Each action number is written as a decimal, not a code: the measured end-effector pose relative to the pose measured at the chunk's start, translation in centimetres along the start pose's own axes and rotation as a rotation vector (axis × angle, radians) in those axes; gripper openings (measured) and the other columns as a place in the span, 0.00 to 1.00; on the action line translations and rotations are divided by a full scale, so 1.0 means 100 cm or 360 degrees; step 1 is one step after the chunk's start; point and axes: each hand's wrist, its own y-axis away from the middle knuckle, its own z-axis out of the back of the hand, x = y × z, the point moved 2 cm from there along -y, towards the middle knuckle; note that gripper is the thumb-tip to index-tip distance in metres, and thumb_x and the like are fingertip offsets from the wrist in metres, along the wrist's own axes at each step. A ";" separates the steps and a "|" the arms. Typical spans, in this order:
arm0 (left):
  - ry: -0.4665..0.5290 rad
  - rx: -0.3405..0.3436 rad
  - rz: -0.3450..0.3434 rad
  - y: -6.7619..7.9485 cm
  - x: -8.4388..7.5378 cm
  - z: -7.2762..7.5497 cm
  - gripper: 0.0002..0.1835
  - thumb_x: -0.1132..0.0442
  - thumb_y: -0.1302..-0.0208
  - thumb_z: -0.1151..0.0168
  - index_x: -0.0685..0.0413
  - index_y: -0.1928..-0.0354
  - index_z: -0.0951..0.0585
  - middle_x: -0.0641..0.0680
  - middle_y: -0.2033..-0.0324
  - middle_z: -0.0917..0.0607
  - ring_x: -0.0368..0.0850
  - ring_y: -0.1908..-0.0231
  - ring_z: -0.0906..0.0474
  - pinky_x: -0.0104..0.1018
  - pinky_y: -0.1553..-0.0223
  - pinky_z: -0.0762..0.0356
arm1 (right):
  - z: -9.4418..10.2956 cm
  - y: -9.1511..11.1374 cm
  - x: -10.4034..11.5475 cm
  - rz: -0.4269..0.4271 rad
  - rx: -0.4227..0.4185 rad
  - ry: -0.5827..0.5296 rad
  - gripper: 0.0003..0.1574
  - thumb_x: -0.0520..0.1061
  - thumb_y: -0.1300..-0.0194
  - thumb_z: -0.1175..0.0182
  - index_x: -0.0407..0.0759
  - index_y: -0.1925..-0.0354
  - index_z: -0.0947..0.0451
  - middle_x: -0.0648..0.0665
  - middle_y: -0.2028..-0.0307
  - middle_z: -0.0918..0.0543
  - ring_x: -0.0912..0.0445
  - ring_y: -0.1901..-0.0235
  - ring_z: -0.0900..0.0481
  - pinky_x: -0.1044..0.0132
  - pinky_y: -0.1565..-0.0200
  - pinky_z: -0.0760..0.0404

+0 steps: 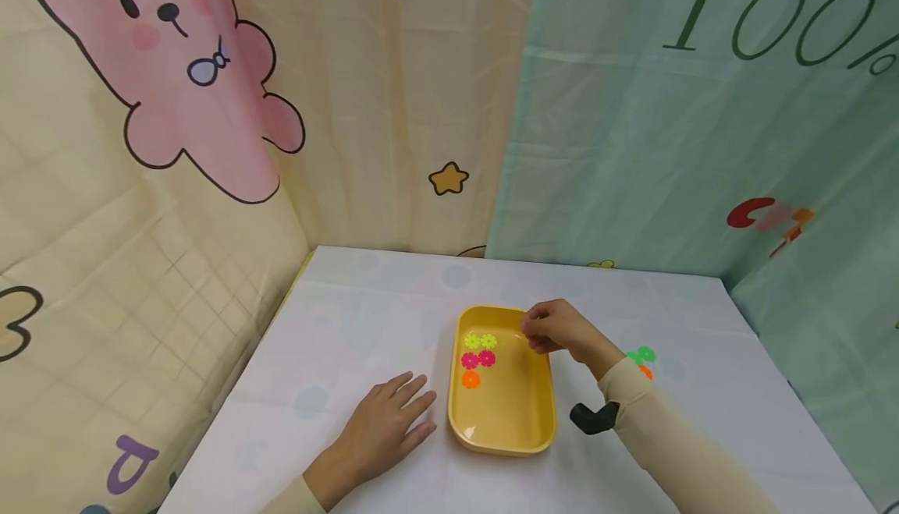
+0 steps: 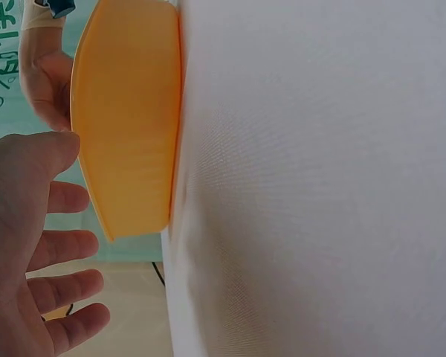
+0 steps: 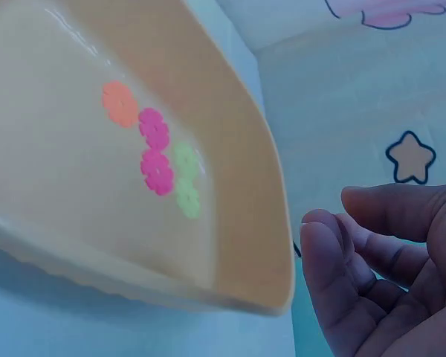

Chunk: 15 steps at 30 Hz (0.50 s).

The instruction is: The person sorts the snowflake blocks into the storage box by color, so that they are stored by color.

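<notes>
A yellow tray [image 1: 502,412] stands on the white-covered table. Inside it lie two yellow-green flower pieces [image 1: 481,341], two pink flower pieces [image 1: 478,359] and one orange flower piece [image 1: 470,379]. My right hand [image 1: 562,328] is over the tray's far right corner, its fingers loosely bent. In the right wrist view, a gap shows between the thumb [image 3: 390,212] and the nearest fingertip, with nothing visible in it. My left hand [image 1: 385,424] is at the tray's left side, fingers spread and holding nothing. Its thumb [image 2: 59,151] overlaps the tray's rim in the left wrist view.
Green flower pieces [image 1: 645,353] and an orange flower piece [image 1: 644,372] lie on the table to the right, partly hidden by the right forearm. A black strap [image 1: 594,418] sticks out from the right wrist. Printed curtains [image 1: 393,116] hang behind and beside the table.
</notes>
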 end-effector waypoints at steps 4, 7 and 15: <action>0.0001 0.0007 0.0007 0.000 0.000 -0.001 0.24 0.41 0.32 0.37 0.43 0.39 0.17 0.53 0.37 0.18 0.54 0.36 0.24 0.52 0.46 0.19 | 0.030 0.008 -0.008 0.0001 -0.0057 -0.0059 0.16 0.43 0.27 0.40 0.29 0.50 0.22 0.40 0.67 0.19 0.53 0.73 0.19 0.62 0.63 0.12; -0.0008 -0.0003 0.0005 0.000 0.000 -0.002 0.24 0.41 0.32 0.36 0.43 0.39 0.17 0.53 0.37 0.18 0.54 0.36 0.24 0.51 0.46 0.20 | 0.053 0.014 -0.019 -0.0027 -0.0109 -0.0087 0.17 0.44 0.27 0.40 0.30 0.50 0.23 0.41 0.66 0.19 0.52 0.70 0.18 0.63 0.62 0.12; -0.0031 -0.0010 0.0000 -0.002 0.000 -0.002 0.24 0.41 0.32 0.37 0.43 0.39 0.17 0.52 0.37 0.18 0.53 0.36 0.24 0.50 0.47 0.19 | 0.106 0.028 -0.070 -0.0203 -0.0263 -0.0045 0.24 0.48 0.24 0.43 0.28 0.42 0.27 0.39 0.59 0.18 0.51 0.64 0.18 0.66 0.61 0.14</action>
